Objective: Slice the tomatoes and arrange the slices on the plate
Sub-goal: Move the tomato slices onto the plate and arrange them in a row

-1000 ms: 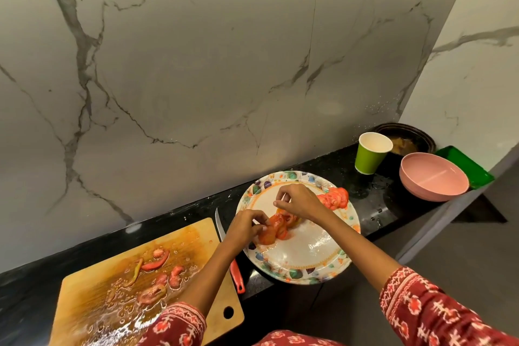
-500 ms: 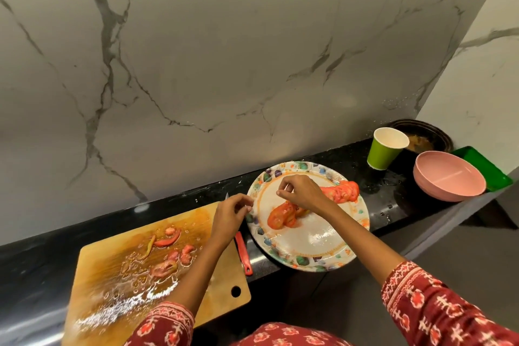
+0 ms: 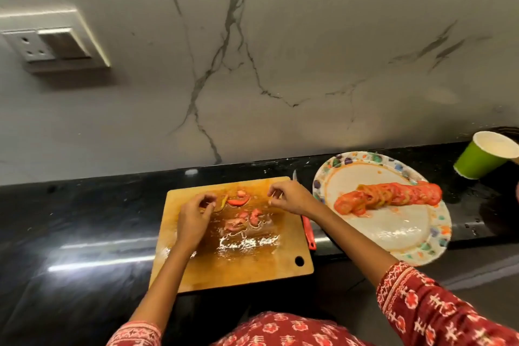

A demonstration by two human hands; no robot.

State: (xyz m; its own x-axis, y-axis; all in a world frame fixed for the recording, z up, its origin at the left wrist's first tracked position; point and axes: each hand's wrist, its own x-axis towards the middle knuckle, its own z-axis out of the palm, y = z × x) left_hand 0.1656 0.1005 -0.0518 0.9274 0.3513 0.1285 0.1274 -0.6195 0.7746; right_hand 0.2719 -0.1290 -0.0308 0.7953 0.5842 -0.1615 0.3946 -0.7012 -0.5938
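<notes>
Both hands hover over the wet cutting board (image 3: 233, 258) on the worktop (image 3: 84, 222). The left hand (image 3: 193, 216) and right hand (image 3: 289, 199) have loosely curled fingers, apparently holding nothing. Tomato scraps (image 3: 243, 218) lie between them, likely next to gather. A row of slices (image 3: 390, 198) runs left to right across the plate (image 3: 398, 236).

Red tomato slices (image 3: 389, 199) on a white plate (image 3: 398, 236) — multicoloured spotted rim — beside a green cup (image 3: 477, 159).
</notes>
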